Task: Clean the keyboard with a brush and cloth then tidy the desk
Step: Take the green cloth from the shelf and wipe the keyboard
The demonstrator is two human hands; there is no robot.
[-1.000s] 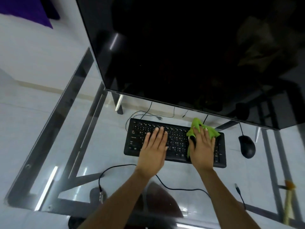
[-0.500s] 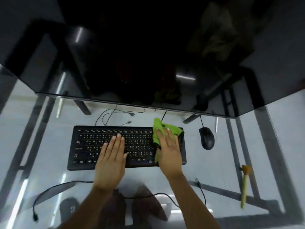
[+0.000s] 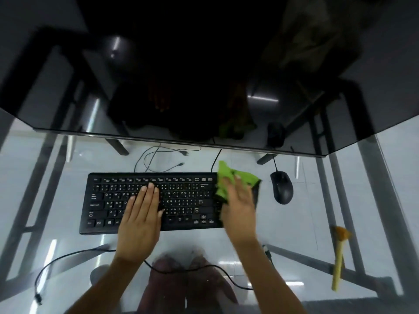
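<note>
A black keyboard [image 3: 181,200] lies flat on the glass desk [image 3: 294,218] below the monitor. My left hand [image 3: 141,220] rests palm down on the keys at its left-middle, fingers together and straight. My right hand [image 3: 238,207] presses a green cloth [image 3: 226,180] onto the keyboard's right end, covering the number pad. The cloth sticks out past my fingertips. A brush [image 3: 339,257] with a pale handle and orange bristles lies on the desk at the far right, away from both hands.
A black mouse [image 3: 282,188] sits just right of the keyboard. A large dark monitor [image 3: 204,75] overhangs the back of the desk. Loose black cables [image 3: 158,162] lie behind the keyboard, and another cable [image 3: 68,257] runs in front. Metal frame bars show through the glass.
The camera has swung right and down, so the keyboard sits centred. My right hand with the cloth has slid slightly toward the keyboard's right edge. The left hand stays on the keys.
</note>
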